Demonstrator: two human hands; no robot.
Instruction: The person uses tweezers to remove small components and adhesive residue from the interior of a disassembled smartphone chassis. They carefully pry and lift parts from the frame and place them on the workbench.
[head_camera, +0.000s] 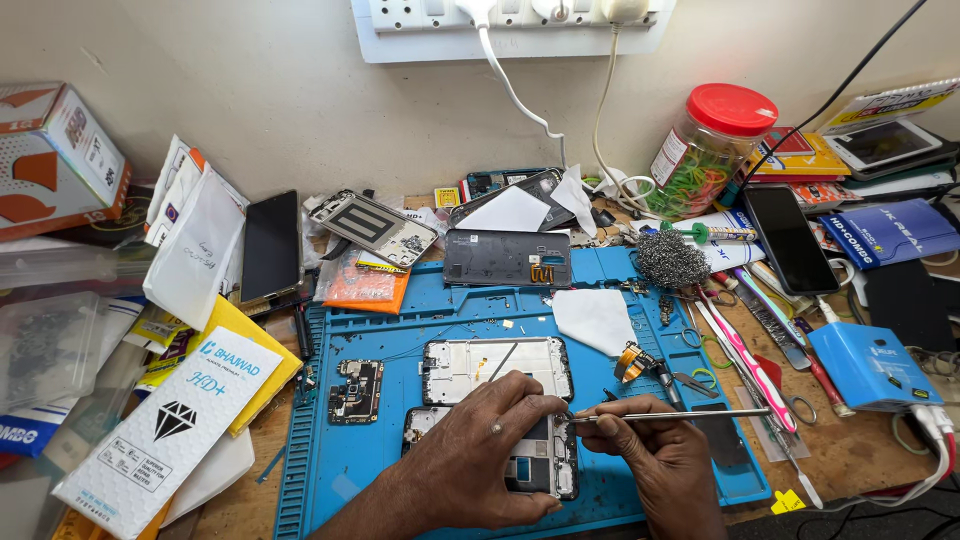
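The opened phone (540, 455) lay low in the middle of the frame on the blue repair mat (320, 470), its long axis running up and down the picture and its lower end toward the bottom edge. The left hand (490, 450) lay spread over its left half, fingers curled down on it and pinning it flat. The right hand (650, 450) pinched metal tweezers (670, 415) that lay almost level, the tip pointing left and meeting the phone's upper right edge.

Just above the phone sat a bare phone frame (497, 368), close to touching it, so little room was left on that side. To the left, a small circuit board (355, 390) lay apart, with bare mat between and below it. To the right, a small black plate (716, 435) sat under the tweezers near the mat's right edge.

Higher on the mat lay a white cloth (596, 318) and a dark back cover (506, 258). Beyond the right edge the bench (850, 450) was crowded with scissors (700, 345), a pink-handled tool (752, 358), a blue box (872, 366) and a wad of steel wool (672, 260). In the upper right stood a jar with a red lid (712, 145); at lower left lay a white packet (170, 430) over a yellow one (255, 345).
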